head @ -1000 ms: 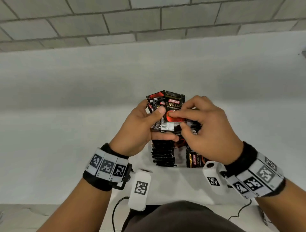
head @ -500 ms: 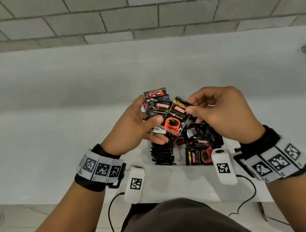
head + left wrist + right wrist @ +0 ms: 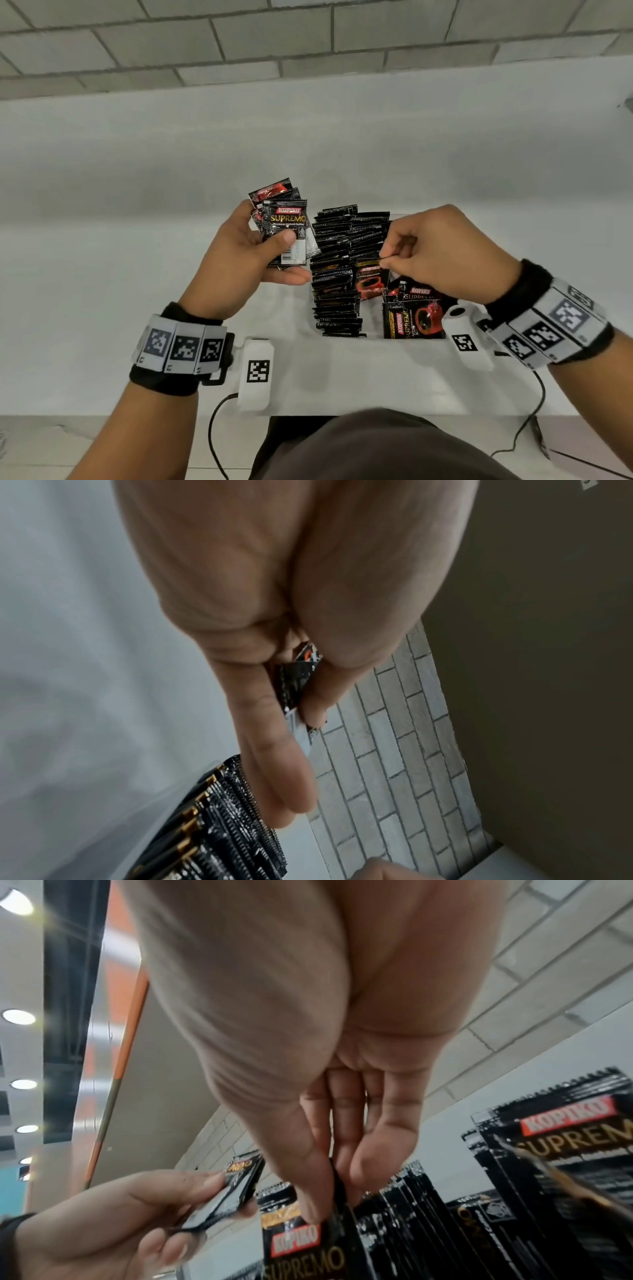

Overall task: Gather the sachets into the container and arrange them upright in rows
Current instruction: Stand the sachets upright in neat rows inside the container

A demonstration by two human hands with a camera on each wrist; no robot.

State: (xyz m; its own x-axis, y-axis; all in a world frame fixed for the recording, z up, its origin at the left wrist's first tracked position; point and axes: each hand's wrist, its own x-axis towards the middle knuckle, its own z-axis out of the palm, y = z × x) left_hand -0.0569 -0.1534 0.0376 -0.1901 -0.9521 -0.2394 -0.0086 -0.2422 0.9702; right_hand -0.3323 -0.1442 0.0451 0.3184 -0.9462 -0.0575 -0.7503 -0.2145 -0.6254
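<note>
My left hand (image 3: 270,250) grips a small stack of black Kopiko sachets (image 3: 286,229) between thumb and fingers, held up just left of the container; the wrist view shows the same stack of sachets (image 3: 296,685) edge-on. Inside the white container (image 3: 342,353) a row of sachets (image 3: 337,270) stands upright on edge. My right hand (image 3: 385,262) pinches the top edge of one sachet (image 3: 370,281) and holds it down in the container beside that row. The pinched sachet (image 3: 308,1242) appears front-on in the right wrist view. Loose sachets (image 3: 412,320) lean at the near right.
The container sits on a white table (image 3: 137,260) against a white wall with grey brick (image 3: 308,44) above. Black cables (image 3: 215,438) hang off the table's near edge by my body.
My right hand pulled one sachet off the stack in my left hand and carried it right and down into the container. My left hand moved left with the remaining stack.
</note>
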